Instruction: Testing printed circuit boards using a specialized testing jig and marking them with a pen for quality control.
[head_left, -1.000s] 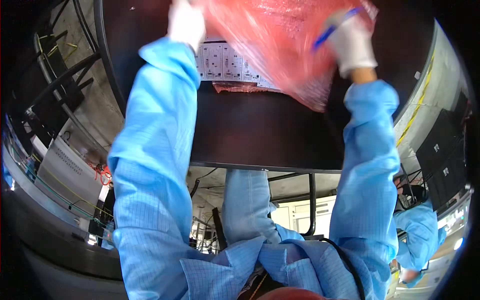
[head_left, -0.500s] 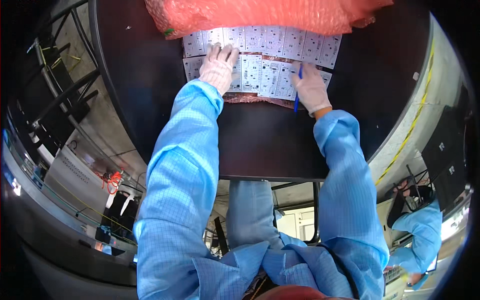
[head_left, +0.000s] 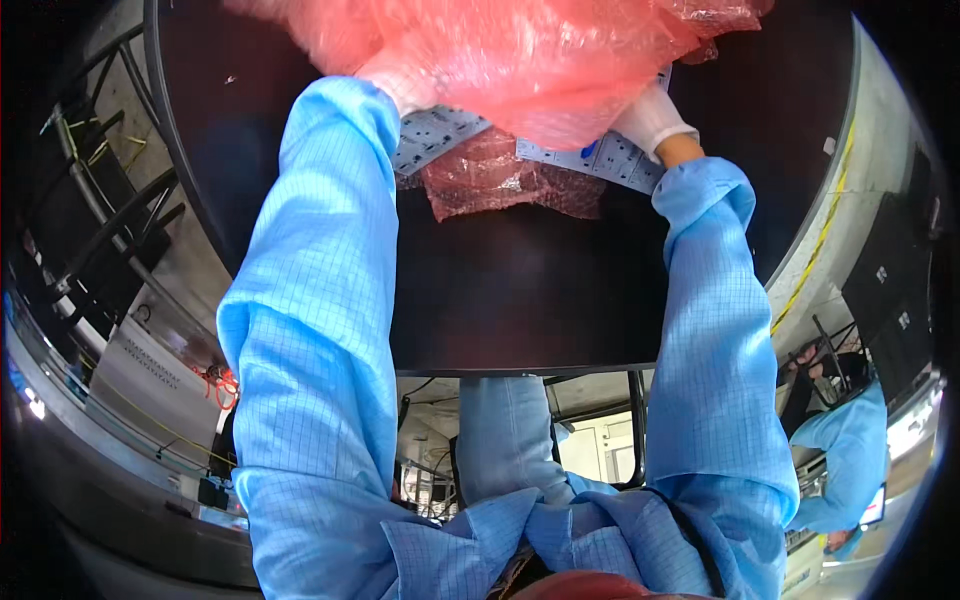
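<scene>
A large sheet of pink bubble wrap (head_left: 520, 70) bulges over white circuit board panels (head_left: 437, 132) on the dark table. Under its left side reaches my gloved left hand (head_left: 402, 85); the back of the hand shows, the fingers are hidden. My gloved right hand (head_left: 648, 120) is at the wrap's right side, over the right-hand boards (head_left: 625, 160), its fingers also covered. A blue pen (head_left: 588, 150) pokes out below the wrap near that hand; whether the hand grips it cannot be seen. Between the two groups of boards lies more pink bubble wrap (head_left: 510, 180).
The dark table (head_left: 520, 290) has its near edge in front of my legs. Metal frames (head_left: 120, 190) stand left of it. A yellow-striped line (head_left: 825, 235) runs along the floor at right, where another person in a blue coat (head_left: 850, 450) is at work.
The pink bubble wrap has come down toward me over the boards and both hands. My left hand has moved up and left, my right hand slightly up and right. The left boards now lie tilted.
</scene>
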